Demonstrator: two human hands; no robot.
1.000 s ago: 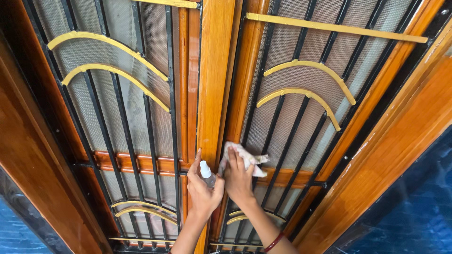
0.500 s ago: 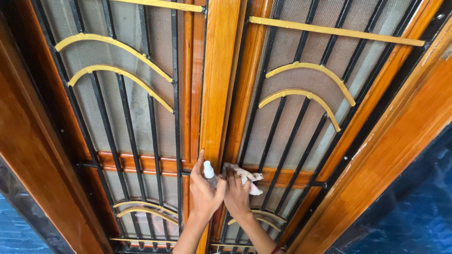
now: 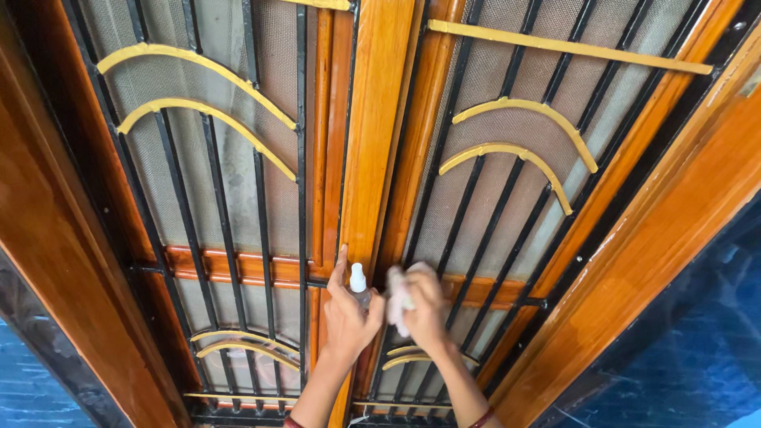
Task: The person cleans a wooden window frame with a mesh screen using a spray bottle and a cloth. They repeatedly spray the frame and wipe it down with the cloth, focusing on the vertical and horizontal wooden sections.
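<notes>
My left hand holds a small clear spray bottle with a white nozzle, resting against the central wooden stile of a double door. Right beside it, my right hand grips a bunched pale cloth pressed on the wood near the stile, at the level of the horizontal rail. Both door leaves carry black metal bars, mesh and curved yellow strips. A red bangle shows on my right wrist.
A wide polished wooden door frame runs along the right, another frame along the left. Blue wall shows at the lower right and lower left corners.
My right hand slid down and right along the wood and bunched the cloth up inside its fingers. My left hand with the bottle barely shifted.
</notes>
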